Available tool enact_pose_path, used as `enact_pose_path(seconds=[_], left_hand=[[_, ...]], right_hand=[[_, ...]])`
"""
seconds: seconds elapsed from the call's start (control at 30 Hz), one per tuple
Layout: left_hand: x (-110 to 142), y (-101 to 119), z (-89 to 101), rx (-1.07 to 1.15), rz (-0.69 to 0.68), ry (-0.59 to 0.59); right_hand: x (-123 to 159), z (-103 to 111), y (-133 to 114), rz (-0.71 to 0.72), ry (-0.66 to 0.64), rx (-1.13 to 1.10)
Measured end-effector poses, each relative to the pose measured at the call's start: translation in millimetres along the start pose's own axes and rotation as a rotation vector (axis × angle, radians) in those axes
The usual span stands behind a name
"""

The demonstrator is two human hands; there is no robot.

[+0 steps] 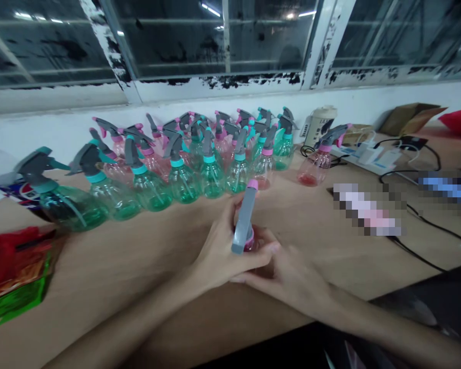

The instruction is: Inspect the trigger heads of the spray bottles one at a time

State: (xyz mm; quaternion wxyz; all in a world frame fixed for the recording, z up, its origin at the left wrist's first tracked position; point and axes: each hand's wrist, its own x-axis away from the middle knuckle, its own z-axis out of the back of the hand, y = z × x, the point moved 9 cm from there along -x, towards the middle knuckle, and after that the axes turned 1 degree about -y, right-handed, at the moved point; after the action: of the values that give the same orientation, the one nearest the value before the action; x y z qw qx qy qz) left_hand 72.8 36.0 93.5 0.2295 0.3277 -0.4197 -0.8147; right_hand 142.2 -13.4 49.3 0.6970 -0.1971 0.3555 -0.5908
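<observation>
Near the table's front edge, both my hands are wrapped round one spray bottle (244, 218) with a grey trigger head and a pink tip and collar. My left hand (223, 246) grips it at the collar, just below the head. Lower down, my right hand (288, 271) curls round the body, which the fingers mostly hide. Beyond my hands stand many more spray bottles, among them a green one (184, 182) with a turquoise collar. A pink spray bottle (315, 164) stands apart on the right.
At the left lie a red and green packet (19, 277) and a dark blue cup (26, 197). A power strip (372, 161) with cables, a white container (321, 123) and a cardboard box (407, 118) are at the back right. A blurred-out device (364, 207) lies at the right.
</observation>
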Motion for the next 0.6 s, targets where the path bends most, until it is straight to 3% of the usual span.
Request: enact_pose_path(seconds=[0.13,0.3,0.47,0.6], left_hand=[[0,-14,-7.0,0.110,-0.025,-0.087],[-1,-52,-6.1,0.072,-0.022,-0.027],[1,-73,-2.1,-0.012,0.041,0.050],[3,-72,-3.6,-0.088,0.044,0.028]], right_hand=[[4,21,20,-0.045,0.038,0.049],[1,69,73,-0.065,0.138,0.129],[-28,120,137,-0.103,0.228,0.251],[-58,139,174,-0.096,0.248,0.224]])
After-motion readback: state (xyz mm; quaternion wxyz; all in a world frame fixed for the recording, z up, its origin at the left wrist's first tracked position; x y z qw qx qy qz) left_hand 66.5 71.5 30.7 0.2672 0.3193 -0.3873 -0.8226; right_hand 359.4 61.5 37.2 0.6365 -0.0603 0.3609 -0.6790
